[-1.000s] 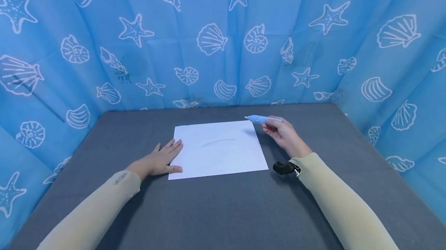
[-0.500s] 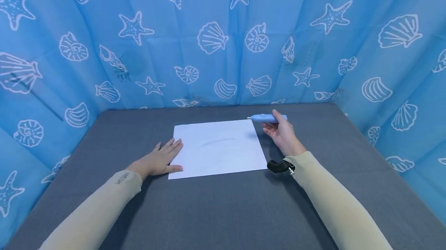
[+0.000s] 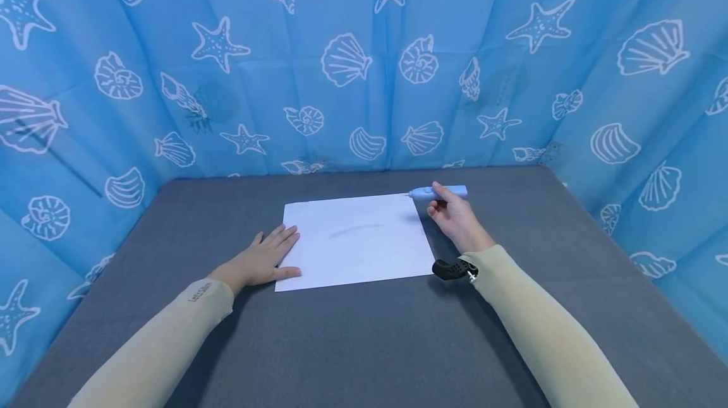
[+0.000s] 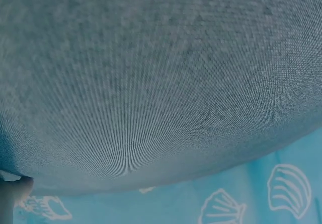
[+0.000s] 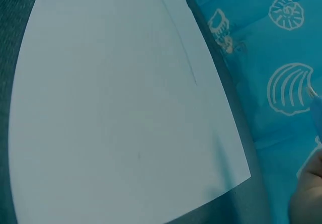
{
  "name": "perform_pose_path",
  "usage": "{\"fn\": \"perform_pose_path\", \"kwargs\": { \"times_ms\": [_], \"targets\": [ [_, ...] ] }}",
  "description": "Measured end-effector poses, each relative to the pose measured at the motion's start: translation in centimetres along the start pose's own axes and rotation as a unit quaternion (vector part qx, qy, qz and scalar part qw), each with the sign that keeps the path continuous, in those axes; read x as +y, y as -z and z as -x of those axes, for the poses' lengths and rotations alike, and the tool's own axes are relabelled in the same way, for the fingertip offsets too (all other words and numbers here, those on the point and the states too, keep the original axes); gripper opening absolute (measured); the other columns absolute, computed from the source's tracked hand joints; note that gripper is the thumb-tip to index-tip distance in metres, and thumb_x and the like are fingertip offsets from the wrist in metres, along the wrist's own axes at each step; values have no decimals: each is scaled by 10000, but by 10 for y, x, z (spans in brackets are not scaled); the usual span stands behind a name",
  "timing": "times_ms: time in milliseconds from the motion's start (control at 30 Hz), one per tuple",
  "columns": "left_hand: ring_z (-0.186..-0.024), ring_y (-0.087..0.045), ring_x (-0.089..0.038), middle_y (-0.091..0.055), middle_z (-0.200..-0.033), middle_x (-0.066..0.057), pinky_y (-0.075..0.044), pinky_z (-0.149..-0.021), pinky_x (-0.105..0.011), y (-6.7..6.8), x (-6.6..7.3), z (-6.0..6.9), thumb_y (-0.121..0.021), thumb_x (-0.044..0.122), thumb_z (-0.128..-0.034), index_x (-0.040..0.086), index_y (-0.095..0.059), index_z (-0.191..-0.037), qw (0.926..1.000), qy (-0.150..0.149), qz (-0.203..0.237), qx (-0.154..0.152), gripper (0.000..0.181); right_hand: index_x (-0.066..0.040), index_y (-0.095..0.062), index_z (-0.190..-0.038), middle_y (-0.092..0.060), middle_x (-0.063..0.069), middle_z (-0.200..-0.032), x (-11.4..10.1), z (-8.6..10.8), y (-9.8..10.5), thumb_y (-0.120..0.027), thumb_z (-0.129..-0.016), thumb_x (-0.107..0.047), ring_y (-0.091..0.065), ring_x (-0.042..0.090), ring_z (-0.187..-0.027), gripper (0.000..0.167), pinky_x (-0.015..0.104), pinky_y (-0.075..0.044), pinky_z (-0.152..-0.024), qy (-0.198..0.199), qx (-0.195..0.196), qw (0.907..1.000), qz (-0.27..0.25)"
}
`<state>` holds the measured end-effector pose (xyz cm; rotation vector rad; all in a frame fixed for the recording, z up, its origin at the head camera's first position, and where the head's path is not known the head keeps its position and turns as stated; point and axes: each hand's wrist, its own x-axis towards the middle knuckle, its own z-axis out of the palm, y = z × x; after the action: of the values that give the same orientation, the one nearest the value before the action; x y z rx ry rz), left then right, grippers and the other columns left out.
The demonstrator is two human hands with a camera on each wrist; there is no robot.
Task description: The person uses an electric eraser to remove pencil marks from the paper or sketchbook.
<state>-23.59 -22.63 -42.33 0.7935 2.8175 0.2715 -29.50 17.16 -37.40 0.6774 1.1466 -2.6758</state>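
Note:
A sheet of white paper lies flat on the grey cloth, bearing a faint, curved grey line. My left hand rests spread over its left edge. Above the far right corner my right hand holds a light-blue electric eraser, thumb along its top and pale tip pointing left, apart from the paper. The right wrist view shows that eraser only partly, at the right border, with part of the hand. In the left wrist view just a bit of the left hand shows at the lower left.
The grey cloth-covered table reaches back to a blue curtain printed with shells and starfish. A black wrist device hangs below the right wrist, near the paper's lower right corner.
My right hand and forearm have shifted slightly left. The thumb has moved along the eraser's top, and the eraser now lies more level. My left hand stays in place.

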Motion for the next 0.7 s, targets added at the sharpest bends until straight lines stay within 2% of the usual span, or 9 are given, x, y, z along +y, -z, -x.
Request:
{"fn": "perform_pose_path", "kwargs": {
  "times_ms": [67, 133, 233, 333, 400, 467, 567, 700],
  "targets": [
    [-1463, -67, -392, -167, -1598, -179, -53, -1090, -676, 0, 1, 0, -500, 629, -916, 9, -232, -1530, 10000, 10, 16, -22, 913, -71, -463, -1166, -437, 55, -957, 0, 1, 0, -614, -959, -195, -464, 133, -721, 285, 228, -457, -596, -124, -101, 9996, 247],
    [-1465, -59, -390, -160, -1600, -177, -46, -1091, -675, 1, 1, 0, -506, 629, -914, 12, -228, -1532, 10000, 33, 35, -56, 917, -85, -417, -1272, -490, 75, -961, -1, 2, 0, -583, -973, -264, -558, 130, -728, 386, 245, -518, -647, -283, -261, 9980, 494],
    [-1471, -28, -372, -116, -1613, -153, -26, -1101, -658, 2, 1, 0, -498, 646, -909, 33, -204, -1543, 9998, 117, 35, -147, 930, -135, -315, -1385, -572, 136, -968, -2, 4, 1, -526, -983, -367, -680, 196, -773, 511, 348, -561, -786, -484, -616, 9946, 685],
    [-1474, -6, -361, -81, -1620, -139, -14, -1106, -649, 3, 0, 0, -489, 664, -901, 49, -192, -1549, 9996, 196, 56, -215, 942, -126, -387, -1312, -624, 157, -906, 0, 4, 0, -546, -984, -323, -695, 228, -756, 414, 418, -558, -784, -619, -864, 9925, 607],
    [-1473, -5, -363, -79, -1620, -139, -16, -1105, -650, 3, 0, -1, -495, 672, -893, 53, -197, -1549, 9994, 225, 72, -233, 950, -88, -468, -1182, -623, 137, -837, 2, 4, -2, -592, -973, -241, -658, 201, -708, 288, 423, -573, -712, -561, -843, 9939, 447],
    [-1473, -10, -363, -89, -1619, -138, -24, -1104, -652, 3, -1, -2, -489, 688, -886, 54, -197, -1550, 9993, 247, 34, -269, 963, -70, -492, -1087, -582, 106, -783, 5, 4, -3, -601, -971, -223, -595, 181, -655, 221, 413, -571, -640, -407, -811, 9952, 375],
    [-1473, -13, -362, -97, -1618, -136, -33, -1104, -653, 4, -2, -2, -484, 701, -880, 55, -190, -1551, 9991, 261, -16, -326, 977, -48, -469, -1055, -540, 90, -737, 10, 4, -5, -549, -990, -322, -565, 174, -618, 293, 381, -565, -595, -282, -824, 9953, 430],
    [-1473, -14, -362, -95, -1619, -135, -37, -1105, -652, 5, -1, -2, -480, 706, -878, 58, -183, -1553, 9990, 270, -42, -356, 982, -44, -419, -1105, -613, 104, -750, 14, 3, -5, -420, -1006, -462, -665, 197, -658, 430, 355, -568, -575, -498, -1261, 9881, 721]
  ]
}}
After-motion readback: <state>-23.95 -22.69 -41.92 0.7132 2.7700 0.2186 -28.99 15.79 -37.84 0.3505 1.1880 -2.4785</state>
